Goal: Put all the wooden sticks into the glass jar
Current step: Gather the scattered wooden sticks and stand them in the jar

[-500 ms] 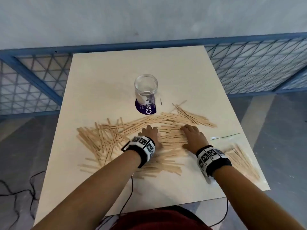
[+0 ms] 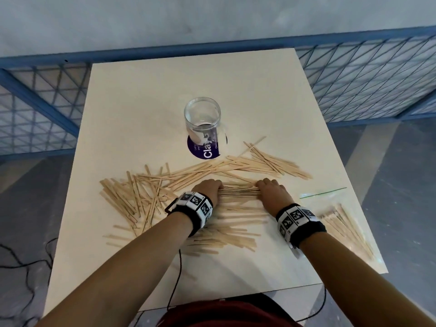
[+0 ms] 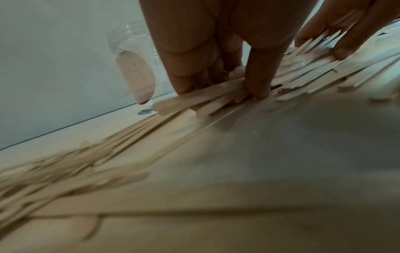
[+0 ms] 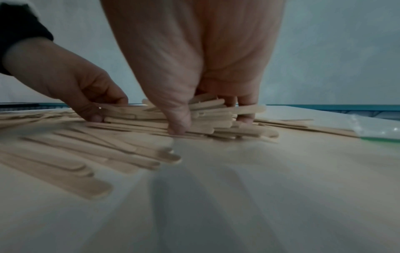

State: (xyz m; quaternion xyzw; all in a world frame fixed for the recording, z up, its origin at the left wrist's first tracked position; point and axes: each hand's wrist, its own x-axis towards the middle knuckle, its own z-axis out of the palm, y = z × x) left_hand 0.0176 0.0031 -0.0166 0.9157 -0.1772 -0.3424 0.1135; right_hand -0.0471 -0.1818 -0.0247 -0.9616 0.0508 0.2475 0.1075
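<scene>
Many flat wooden sticks (image 2: 151, 190) lie scattered across the near half of the pale table (image 2: 259, 95). An empty clear glass jar (image 2: 202, 118) stands upright behind them on a purple round sticker (image 2: 203, 149). Between my hands a bundle of sticks (image 2: 238, 191) lies crosswise on the table. My left hand (image 2: 207, 188) grips its left end, thumb and fingers curled round the sticks (image 3: 216, 95). My right hand (image 2: 271, 188) grips the right end (image 4: 207, 113). The jar (image 3: 134, 68) shows behind my left fingers.
A clear plastic bag (image 2: 339, 208) with a green zip strip and several sticks inside lies at the table's right edge. A blue mesh fence (image 2: 365, 76) runs behind the table. Black cables (image 2: 26, 263) trail on the floor at the left.
Both hands have closed in from flat on the pile and gathered a bundle of sticks between them, edge on. The jar has not moved.
</scene>
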